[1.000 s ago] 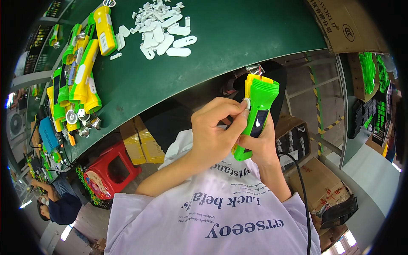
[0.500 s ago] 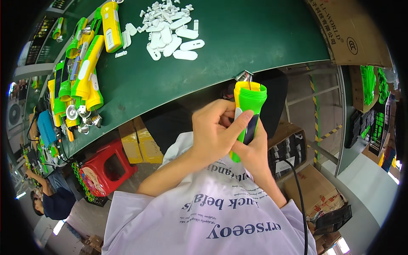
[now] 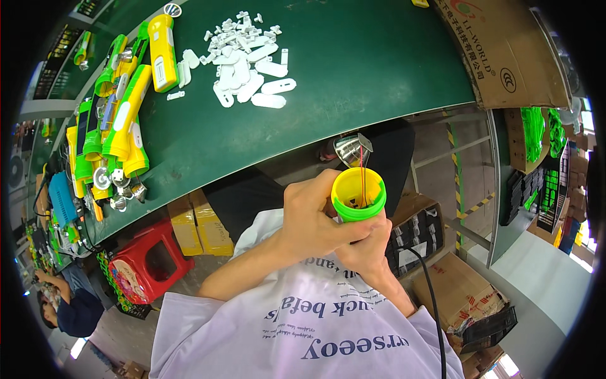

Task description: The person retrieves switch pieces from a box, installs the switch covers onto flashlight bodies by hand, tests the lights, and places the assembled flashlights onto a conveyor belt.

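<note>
Before a green table, both hands' fingers seemingly round a flashlight, white pieces, carton beyond

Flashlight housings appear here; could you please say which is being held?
The green-and-yellow flashlight housing between the left hand and right hand, open end toward the camera; the heaped ones lie on the table.

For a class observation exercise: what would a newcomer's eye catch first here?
Probably the green-and-yellow flashlight housing near the centre, held in the left hand and right hand, its open end toward the camera and a shiny reflector just beyond. Next might come the heap of white plastic pieces on the green table, then the red stool at lower left.
</note>
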`<state>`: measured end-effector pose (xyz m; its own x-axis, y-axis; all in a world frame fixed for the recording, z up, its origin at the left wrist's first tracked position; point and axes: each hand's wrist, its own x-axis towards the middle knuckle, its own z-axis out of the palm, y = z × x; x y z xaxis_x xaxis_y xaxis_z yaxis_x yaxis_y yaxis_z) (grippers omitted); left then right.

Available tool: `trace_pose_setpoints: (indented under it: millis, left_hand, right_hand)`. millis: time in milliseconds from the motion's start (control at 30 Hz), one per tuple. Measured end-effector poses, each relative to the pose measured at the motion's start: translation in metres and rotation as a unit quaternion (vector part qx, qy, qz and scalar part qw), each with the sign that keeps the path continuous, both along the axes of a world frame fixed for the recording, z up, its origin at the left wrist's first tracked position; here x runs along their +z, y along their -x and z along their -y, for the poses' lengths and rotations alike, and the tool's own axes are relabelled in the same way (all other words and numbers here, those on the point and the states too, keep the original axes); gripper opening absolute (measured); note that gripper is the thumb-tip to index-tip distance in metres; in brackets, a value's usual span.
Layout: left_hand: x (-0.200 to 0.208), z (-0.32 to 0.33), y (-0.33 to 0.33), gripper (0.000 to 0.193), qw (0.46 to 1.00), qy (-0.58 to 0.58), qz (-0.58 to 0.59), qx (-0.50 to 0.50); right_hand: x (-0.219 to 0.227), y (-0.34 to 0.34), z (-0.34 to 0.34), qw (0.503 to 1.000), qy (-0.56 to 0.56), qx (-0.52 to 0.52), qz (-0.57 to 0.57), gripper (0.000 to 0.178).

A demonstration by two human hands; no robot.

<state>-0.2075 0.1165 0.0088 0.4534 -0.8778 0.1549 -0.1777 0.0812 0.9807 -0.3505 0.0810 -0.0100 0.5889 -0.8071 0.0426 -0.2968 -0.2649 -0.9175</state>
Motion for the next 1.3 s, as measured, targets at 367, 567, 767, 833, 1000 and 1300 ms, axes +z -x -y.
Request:
trace_pose_setpoints:
  millis: [367,567,767,833,1000,1300]
  left_hand:
    - [0.014,0.014,-0.021,0.037,0.99,-0.136,0.025,-0.018]
    - [0.017,0.028,-0.017,0.046,0.974,-0.098,0.177,0.098]
    - [0.025,0.021,-0.031,0.047,0.987,-0.1,0.113,-0.051]
    - [0.028,0.014,-0.061,0.034,0.986,-0.095,0.137,0.017]
    - [0.012,0.017,-0.199,0.014,0.838,-0.136,0.469,0.243]
    - [-0.013,0.037,-0.235,0.013,0.831,-0.119,0.529,0.125]
  right_hand:
    - [0.008,-0.01,0.003,0.988,-0.151,-0.012,-0.021,0.063]
    - [0.005,-0.032,-0.004,0.976,-0.205,-0.035,0.067,0.076]
    - [0.008,-0.03,0.004,0.914,-0.368,-0.068,0.155,0.072]
    - [0.013,-0.025,0.008,0.886,-0.409,-0.062,0.209,0.07]
    - [0.031,-0.025,0.014,0.814,-0.479,-0.066,0.321,0.07]
    - [0.028,-0.019,0.009,0.812,-0.478,-0.021,0.334,0.074]
